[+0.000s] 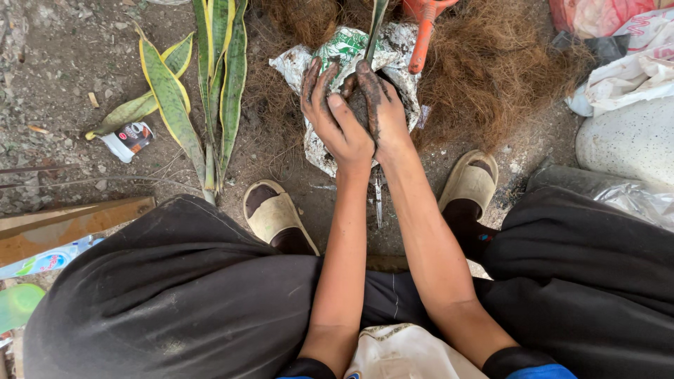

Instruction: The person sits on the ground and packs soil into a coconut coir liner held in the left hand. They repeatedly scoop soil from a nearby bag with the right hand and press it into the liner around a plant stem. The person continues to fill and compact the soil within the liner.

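Both hands met over a crumpled white-and-green plastic planting bag [337, 52] that stood on the dirt between the person's sandalled feet. The left hand [335, 116] lay against the bag's near side, its soil-blackened fingers [314, 78] slightly spread and curled over the rim. The right hand [379, 105] pressed beside it, touching it, with its dirty fingers close together and bent down onto the dark soil [358, 105] packed inside the bag. A single narrow green leaf [375, 28] rose upright from that soil, just past the right hand's fingertips.

Behind and around the bag spread a heap of brown coconut fibre [491, 70], with an orange-handled tool [425, 31] resting on it. To the left, a snake plant cutting [214, 84] with yellow-edged leaves lay flat on the ground, and near its leaf tips sat a small crushed white packet [126, 139] with a dark and red label. A pale plastic bottle [45, 261] with a blue-green label lay at the far left beside a wooden plank [70, 221]. White and pink plastic sacks [625, 49] were heaped at the upper right, above a speckled white bag [628, 140].
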`<state>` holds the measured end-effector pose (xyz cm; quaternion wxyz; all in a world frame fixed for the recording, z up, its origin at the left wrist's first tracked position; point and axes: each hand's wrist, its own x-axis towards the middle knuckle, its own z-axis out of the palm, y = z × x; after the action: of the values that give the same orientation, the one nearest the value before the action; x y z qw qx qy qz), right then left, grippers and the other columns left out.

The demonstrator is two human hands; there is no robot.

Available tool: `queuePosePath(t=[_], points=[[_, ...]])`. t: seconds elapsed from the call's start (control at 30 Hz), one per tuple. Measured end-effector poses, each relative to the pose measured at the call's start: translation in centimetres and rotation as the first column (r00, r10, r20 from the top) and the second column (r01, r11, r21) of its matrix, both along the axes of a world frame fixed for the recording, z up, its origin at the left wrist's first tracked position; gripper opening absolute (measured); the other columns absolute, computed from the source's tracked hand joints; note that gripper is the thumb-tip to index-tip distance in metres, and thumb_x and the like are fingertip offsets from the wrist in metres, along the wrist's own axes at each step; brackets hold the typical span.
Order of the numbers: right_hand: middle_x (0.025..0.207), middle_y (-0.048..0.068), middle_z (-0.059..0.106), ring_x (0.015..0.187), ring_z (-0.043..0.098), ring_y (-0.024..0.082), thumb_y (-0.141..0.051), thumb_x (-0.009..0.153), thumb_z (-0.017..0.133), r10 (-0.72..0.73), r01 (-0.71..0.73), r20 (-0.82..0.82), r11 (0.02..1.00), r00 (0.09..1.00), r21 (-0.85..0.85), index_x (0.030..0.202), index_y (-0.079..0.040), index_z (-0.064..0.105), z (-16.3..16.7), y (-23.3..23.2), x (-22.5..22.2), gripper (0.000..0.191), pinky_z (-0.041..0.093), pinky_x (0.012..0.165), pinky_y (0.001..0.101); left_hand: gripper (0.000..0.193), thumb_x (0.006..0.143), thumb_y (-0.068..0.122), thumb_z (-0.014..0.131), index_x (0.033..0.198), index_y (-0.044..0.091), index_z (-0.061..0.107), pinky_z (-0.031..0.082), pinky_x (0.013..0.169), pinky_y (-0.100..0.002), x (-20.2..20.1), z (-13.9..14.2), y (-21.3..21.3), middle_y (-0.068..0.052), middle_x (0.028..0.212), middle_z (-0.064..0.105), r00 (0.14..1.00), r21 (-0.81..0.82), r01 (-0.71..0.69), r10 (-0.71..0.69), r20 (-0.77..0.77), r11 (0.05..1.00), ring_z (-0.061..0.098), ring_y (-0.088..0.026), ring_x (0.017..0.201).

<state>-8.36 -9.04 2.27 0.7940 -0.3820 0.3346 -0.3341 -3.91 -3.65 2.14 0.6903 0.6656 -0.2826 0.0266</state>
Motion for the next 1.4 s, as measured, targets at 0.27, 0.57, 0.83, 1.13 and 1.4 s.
queuePosePath(t=[0.27, 0.57, 0.83, 1.13, 1.4], points=[[0.100, 0.007, 0.073, 0.089, 0.072, 0.017, -0.020, 0.095, 0.068, -0.057, 0.047, 0.091, 0.993, 0.994, 0.107, 0.110, -0.003, 0.066, 1.0, -0.7, -0.6, 0.023, 0.062, 0.082, 0.0289, 0.054, 0.106, 0.037, 0.031, 0.143, 0.002, 0.050, 0.045, 0.113, -0.041, 1.0, -0.2, -1.5, -0.021, 0.138, 0.056, 0.549, -0.093, 0.216, -0.200, -0.811, 0.972, 0.057, -0.029, 0.131], [0.093, 0.007, 0.068, 0.079, 0.065, 0.015, -0.013, 0.100, 0.072, -0.056, 0.058, 0.104, 0.998, 0.993, -0.014, 0.108, 0.001, 0.065, -0.6, -0.8, -0.8, 0.017, 0.056, 0.070, 0.0276, 0.041, 0.114, 0.028, 0.036, 0.140, 0.011, 0.062, 0.022, 0.133, -0.048, -0.8, 1.0, -0.5, -0.010, 0.150, 0.053, 0.979, 0.087, 0.007, -0.024, 0.202, 0.996, 0.044, -0.028, 0.147], [0.096, 0.007, 0.071, 0.083, 0.070, 0.017, -0.023, 0.100, 0.064, 0.047, -0.047, 0.010, 0.996, 0.999, 0.070, 0.111, 0.002, 0.068, 0.5, -0.9, -1.0, 0.027, 0.062, 0.074, 0.0278, 0.042, 0.110, 0.027, 0.047, 0.145, 0.004, 0.054, 0.041, 0.117, -0.054, 0.4, 0.3, -1.4, -0.022, 0.140, 0.058, 0.809, -0.180, 0.110, -0.193, -0.556, 0.978, 0.055, -0.036, 0.129], [0.104, 0.014, 0.072, 0.089, 0.072, 0.022, -0.020, 0.099, 0.065, -0.154, 0.110, 0.203, 0.971, 0.967, 0.213, 0.113, 0.001, 0.066, 0.1, -1.2, -1.1, 0.025, 0.063, 0.079, 0.0320, 0.056, 0.113, 0.045, 0.033, 0.155, 0.010, 0.042, 0.034, 0.126, -0.044, -0.5, 0.5, -1.7, -0.015, 0.152, 0.049, 0.967, -0.090, 0.112, -0.129, -0.221, 0.990, 0.046, -0.027, 0.143], [0.099, 0.007, 0.068, 0.083, 0.065, 0.014, -0.018, 0.104, 0.066, -0.033, 0.033, 0.030, 0.999, 0.999, 0.010, 0.115, -0.001, 0.068, -1.3, -0.2, -0.2, 0.020, 0.056, 0.072, 0.0282, 0.041, 0.115, 0.027, 0.042, 0.146, 0.006, 0.057, 0.029, 0.131, -0.044, -0.1, 2.1, 0.1, -0.015, 0.149, 0.056, 0.999, 0.048, 0.016, -0.019, 0.044, 0.999, 0.046, -0.027, 0.147]])
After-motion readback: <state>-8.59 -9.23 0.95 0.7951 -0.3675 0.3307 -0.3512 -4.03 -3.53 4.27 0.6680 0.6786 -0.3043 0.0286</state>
